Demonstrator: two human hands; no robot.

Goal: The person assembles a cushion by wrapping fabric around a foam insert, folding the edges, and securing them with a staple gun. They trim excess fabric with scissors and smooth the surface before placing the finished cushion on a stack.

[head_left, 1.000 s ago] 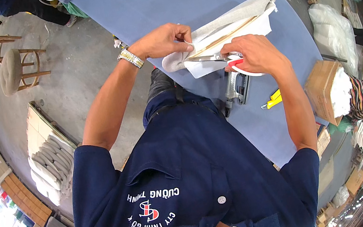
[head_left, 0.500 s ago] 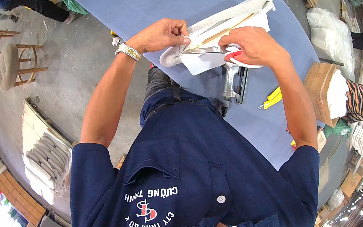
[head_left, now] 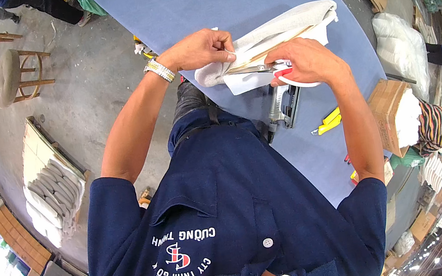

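Note:
On the blue-grey table lies a padded piece [head_left: 297, 17] covered in light grey fabric, with white sheet material and a thin wooden edge showing along it. The fingertips of my left hand [head_left: 200, 49] are closed in a pinch on the fabric's edge near the piece's left end. Scissors with white and red handles [head_left: 305, 85] are held in my right hand [head_left: 310, 60]. Their blades point left, lying against the fabric just below my left fingertips. How far the blades are apart is hard to make out.
Just below the padded piece lies a staple gun [head_left: 278, 107], with a yellow cutter knife [head_left: 328, 121] to its right. A cardboard box [head_left: 388, 111] stands beyond the table's right edge. Stools [head_left: 8, 79] and a stack of grey pads [head_left: 55, 190] are on the floor at left.
The padded piece has tilted slightly, and its wooden edge shows less. My left fingertips have shifted slightly down and right. The scissor blades look closer together than before.

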